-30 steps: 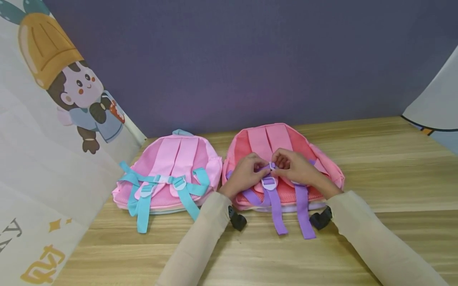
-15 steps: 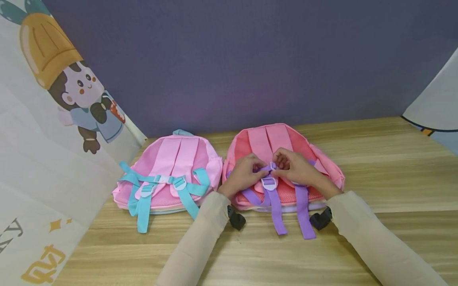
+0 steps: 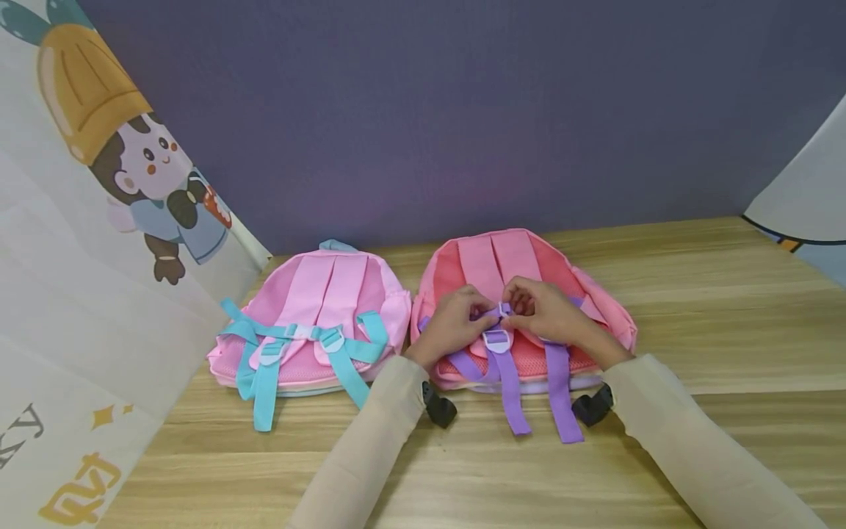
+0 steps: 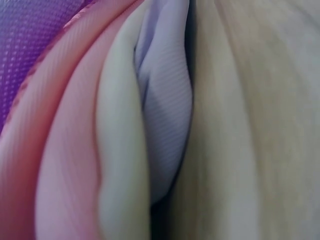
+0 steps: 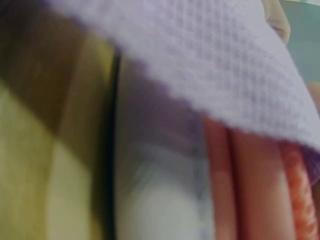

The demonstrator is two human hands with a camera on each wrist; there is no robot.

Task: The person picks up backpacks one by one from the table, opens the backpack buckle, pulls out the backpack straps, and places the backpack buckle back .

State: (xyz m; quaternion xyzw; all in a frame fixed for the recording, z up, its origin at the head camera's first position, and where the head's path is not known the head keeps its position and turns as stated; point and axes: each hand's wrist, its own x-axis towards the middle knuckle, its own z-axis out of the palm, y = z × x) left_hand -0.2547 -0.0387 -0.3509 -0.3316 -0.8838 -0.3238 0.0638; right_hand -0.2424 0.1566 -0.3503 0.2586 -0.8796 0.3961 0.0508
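A coral-pink backpack (image 3: 446,275) lies back side up on the table, its purple straps (image 3: 512,397) trailing over the lower edge. Over its middle, my left hand (image 3: 452,319) pinches a purple chest strap between thumb and fingers. Close against it, my right hand (image 3: 545,312) pinches the strap's other side, with a small white buckle (image 3: 504,309) between the two hands. A white strap adjuster (image 3: 497,339) sits just below. In the right wrist view a purple strap (image 5: 220,65) fills the top; the left wrist view shows the backpack's layered edge (image 4: 70,150).
To the left lies a light pink backpack (image 3: 304,286) with turquoise straps (image 3: 266,397), its side against the coral one. A dark panel (image 3: 463,125) rises behind the wood-grain table (image 3: 714,308). A printed white cloth (image 3: 59,294) hangs at the left.
Both hands stay over the same strap with only tiny finger shifts; the white buckle between them has turned slightly. Neither backpack has moved.
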